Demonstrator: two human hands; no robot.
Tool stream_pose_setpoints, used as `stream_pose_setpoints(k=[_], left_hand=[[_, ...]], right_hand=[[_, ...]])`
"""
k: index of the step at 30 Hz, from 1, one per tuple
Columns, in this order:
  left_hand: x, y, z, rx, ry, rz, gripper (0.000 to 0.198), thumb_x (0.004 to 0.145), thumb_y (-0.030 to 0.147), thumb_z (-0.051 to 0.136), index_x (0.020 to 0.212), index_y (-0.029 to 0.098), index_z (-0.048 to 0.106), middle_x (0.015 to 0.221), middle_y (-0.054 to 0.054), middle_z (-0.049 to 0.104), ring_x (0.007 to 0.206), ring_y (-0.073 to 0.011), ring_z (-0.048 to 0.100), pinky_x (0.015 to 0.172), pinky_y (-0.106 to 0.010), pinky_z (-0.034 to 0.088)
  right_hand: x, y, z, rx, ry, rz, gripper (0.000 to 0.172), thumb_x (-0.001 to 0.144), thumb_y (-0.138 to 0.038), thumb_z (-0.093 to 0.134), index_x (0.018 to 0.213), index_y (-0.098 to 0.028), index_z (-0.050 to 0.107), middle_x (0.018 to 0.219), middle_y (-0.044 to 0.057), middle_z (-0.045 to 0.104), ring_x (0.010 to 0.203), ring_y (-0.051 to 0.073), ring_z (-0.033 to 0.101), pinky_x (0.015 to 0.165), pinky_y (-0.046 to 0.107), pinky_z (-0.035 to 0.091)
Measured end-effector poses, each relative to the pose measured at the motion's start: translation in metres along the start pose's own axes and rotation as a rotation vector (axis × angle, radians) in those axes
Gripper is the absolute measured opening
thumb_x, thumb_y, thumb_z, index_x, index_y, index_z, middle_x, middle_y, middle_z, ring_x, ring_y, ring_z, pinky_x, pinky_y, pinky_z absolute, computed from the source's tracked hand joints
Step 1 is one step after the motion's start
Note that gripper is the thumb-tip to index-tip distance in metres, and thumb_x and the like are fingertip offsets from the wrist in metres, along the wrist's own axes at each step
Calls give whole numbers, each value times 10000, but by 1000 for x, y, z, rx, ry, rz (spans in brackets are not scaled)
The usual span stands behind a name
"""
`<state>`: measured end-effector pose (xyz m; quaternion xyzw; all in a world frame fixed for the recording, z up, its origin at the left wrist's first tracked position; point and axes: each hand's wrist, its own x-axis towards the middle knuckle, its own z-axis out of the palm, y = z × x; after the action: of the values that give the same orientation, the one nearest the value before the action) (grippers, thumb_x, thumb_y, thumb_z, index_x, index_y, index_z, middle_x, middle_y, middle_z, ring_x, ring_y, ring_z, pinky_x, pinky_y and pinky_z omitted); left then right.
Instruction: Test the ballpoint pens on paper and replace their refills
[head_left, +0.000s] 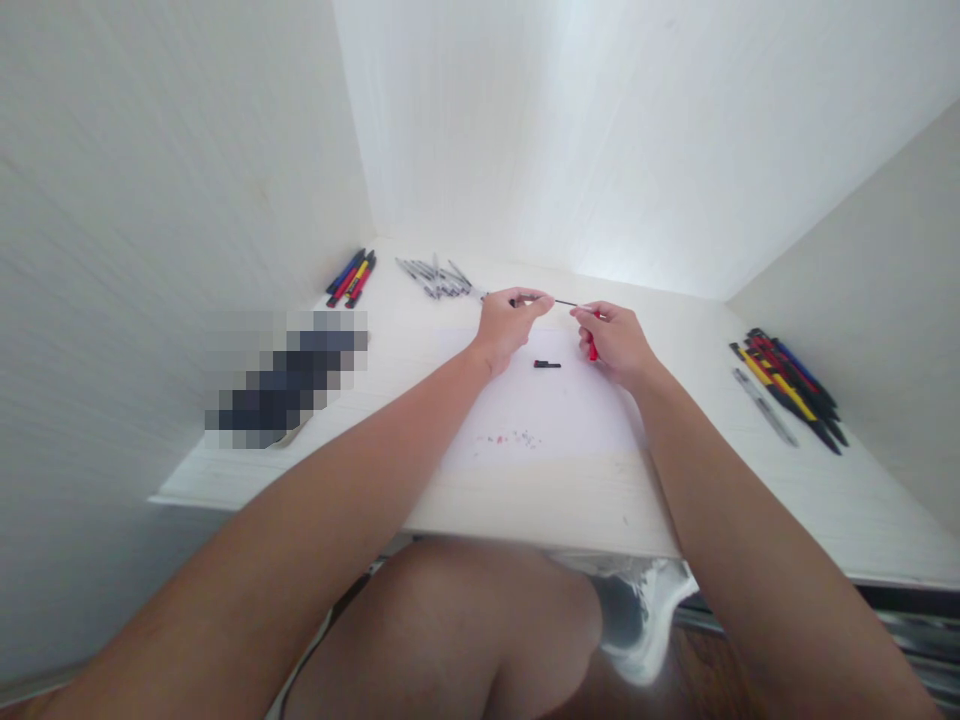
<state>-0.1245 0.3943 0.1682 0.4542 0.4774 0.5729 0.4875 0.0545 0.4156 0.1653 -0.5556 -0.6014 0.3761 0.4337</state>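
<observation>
My left hand is closed in a pinch on one end of a thin dark pen refill held above the white table. My right hand is closed too, pinching the refill's other end and gripping a red pen barrel that pokes out below the fingers. A small black pen part lies on a white paper sheet between the hands. Tiny small parts are scattered on the sheet's near side.
Coloured pens lie at the back left, beside a bunch of grey refills. More coloured pens and a grey one lie at the right. A blurred dark object sits at the left. White walls enclose the table.
</observation>
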Motion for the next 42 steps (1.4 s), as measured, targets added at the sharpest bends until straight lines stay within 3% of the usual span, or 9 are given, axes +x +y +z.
stream_pose_setpoints(k=[7,13,17,23,32,37,39,42], left_hand=[[0,-1,-1,39,-2,50,45,863,224,760,870,183,744,667,35,523,605,-95,445,508,-224,343],[6,-9,-5,124,-27,177,77,837,271,775,870,202,763,594,58,442,586,-110,417,554,-244,351],[8,-15,-7,353,-81,362,104,835,305,774,880,214,799,602,41,522,603,-126,464,619,-263,383],[6,-18,-5,548,-170,526,142,884,327,739,905,230,841,769,-17,729,712,-155,609,772,-289,455],[8,-16,-7,614,-152,548,150,909,354,741,958,260,847,903,-32,779,806,-177,664,788,-307,467],[4,-14,-5,543,-158,542,333,863,403,801,1123,195,801,895,-44,767,834,-174,672,829,-300,483],[3,-13,-4,507,-144,538,399,846,372,819,1191,178,766,920,-43,777,860,-175,678,859,-300,487],[2,-11,-5,487,-96,557,317,848,250,781,1156,186,745,942,-35,782,916,-176,690,879,-293,489]], right_hand=[[-11,-19,-4,323,-140,90,262,757,-220,787,1001,-151,724,739,-15,551,440,42,390,369,198,206],[-11,-22,-9,422,-147,138,120,781,-178,774,863,-138,696,813,6,606,443,11,368,369,171,226],[-9,-19,-10,405,-146,168,114,776,-177,772,841,-141,685,829,26,640,452,20,361,358,172,225],[-7,-16,-10,372,-151,205,84,795,-157,751,789,-125,674,792,37,635,448,24,367,349,170,218],[-8,-16,-10,429,-212,234,61,807,-138,753,797,-123,695,811,31,637,449,14,337,342,157,231],[-6,-15,-12,542,-230,287,41,827,-87,722,814,-118,700,728,6,582,441,12,338,319,119,238],[-6,-16,-12,557,-225,300,47,859,-69,681,837,-106,700,732,5,576,437,10,341,314,112,246],[-6,-17,-11,558,-189,306,80,885,-47,641,852,-94,697,769,15,598,431,6,338,303,111,250]])
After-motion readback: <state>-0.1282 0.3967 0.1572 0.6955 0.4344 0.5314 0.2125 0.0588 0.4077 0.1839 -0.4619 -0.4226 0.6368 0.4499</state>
